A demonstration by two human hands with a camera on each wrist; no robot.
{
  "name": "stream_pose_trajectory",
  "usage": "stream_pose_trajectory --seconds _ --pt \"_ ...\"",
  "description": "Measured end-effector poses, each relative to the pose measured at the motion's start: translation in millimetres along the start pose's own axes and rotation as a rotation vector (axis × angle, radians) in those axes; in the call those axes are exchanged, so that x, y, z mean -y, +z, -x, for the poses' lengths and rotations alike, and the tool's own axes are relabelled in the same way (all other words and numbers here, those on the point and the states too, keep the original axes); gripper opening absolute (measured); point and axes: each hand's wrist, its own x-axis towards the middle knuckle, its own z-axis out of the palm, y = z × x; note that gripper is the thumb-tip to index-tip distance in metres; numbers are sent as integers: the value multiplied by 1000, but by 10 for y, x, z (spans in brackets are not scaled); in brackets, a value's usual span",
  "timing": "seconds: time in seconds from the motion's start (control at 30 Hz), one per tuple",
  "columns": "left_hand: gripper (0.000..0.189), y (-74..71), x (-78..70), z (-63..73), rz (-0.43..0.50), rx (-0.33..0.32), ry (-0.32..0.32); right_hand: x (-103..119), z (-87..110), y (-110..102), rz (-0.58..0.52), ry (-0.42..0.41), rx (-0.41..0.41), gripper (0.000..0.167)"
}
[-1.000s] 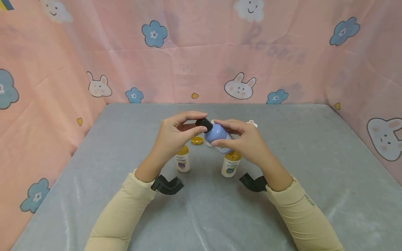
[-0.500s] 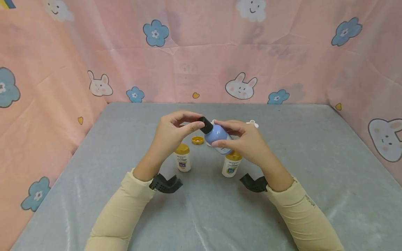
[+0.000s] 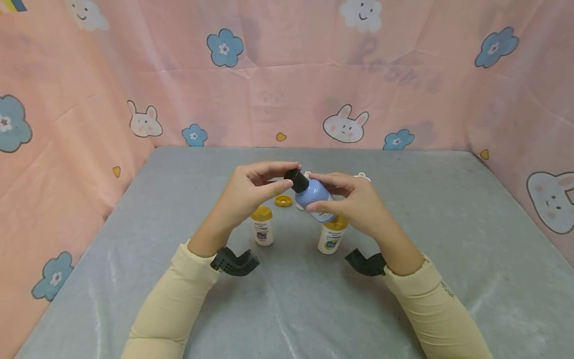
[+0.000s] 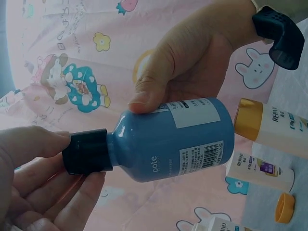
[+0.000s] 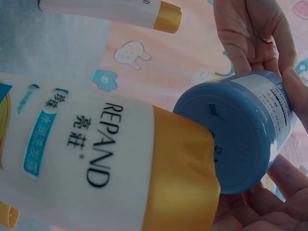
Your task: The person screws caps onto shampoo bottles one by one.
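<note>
A blue bottle (image 3: 312, 195) with a black cap (image 3: 297, 180) is held tilted above the table, its cap end up and to the left. My left hand (image 3: 251, 192) pinches the cap between thumb and fingers. Around the bottle's body, my right hand (image 3: 356, 204) keeps a grip, thumb on the near side. White label patches and small print show on the blue bottle (image 4: 166, 144) in the left wrist view. The right wrist view looks at the bottle's round base (image 5: 236, 144). The cap is hidden there.
Two white bottles with gold caps stand on the grey table (image 3: 143, 259): one left (image 3: 262, 227), one right (image 3: 332, 238), below the blue bottle. A loose gold cap (image 3: 283, 201) lies behind. Farther back, partly hidden white bottles show uncapped necks (image 3: 362, 175).
My left fingers drew back slightly on the black cap, then moved forward around it again. The right hand keeps holding the blue bottle in nearly the same place.
</note>
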Motion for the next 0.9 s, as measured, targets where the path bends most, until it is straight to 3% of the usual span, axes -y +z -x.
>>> stream_pose_trajectory --seconds 0.13,0.27,0.53,0.73,0.9 --pt "43 0 -25 6 -19 -1 -19 -9 1 -2 3 -5 -1 61" --pt "52 8 -47 15 -26 -48 -66 -13 -6 -1 5 -14 -3 61" --pt "32 43 -36 13 -100 -142 -146 -19 -13 2 1 2 3 62" --pt "24 47 -25 13 -148 -149 -141 -13 -9 5 3 11 -3 61" --pt "26 52 -29 13 -125 -130 -143 -11 -5 7 23 5 -14 60"
